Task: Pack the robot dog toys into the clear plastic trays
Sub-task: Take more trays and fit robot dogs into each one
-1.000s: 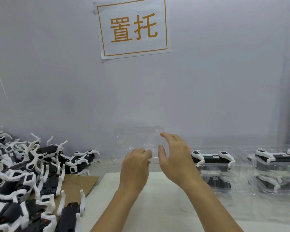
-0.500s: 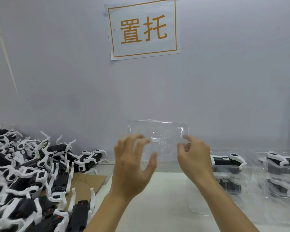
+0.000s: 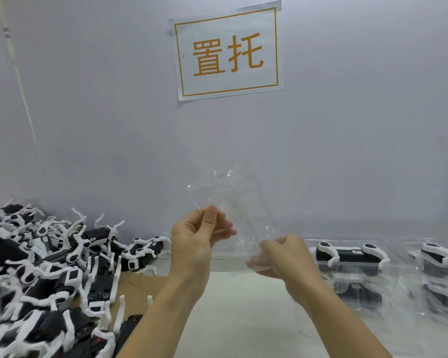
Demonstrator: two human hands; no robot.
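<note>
Clear plastic tray [image 3: 233, 202] held under wall sign [image 3: 227, 51] reading, seemingly, "置托".

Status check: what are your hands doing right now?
Left hand and right hand both grip empty clear tray, held tilted. Robot dog toys piled left. Nothing blocking.

Single head-worn view, wide-angle: faces forward toward wall [image 3: 347, 125], near bench edge; sign [image 3: 228, 51] far centre, hands close below.
</note>
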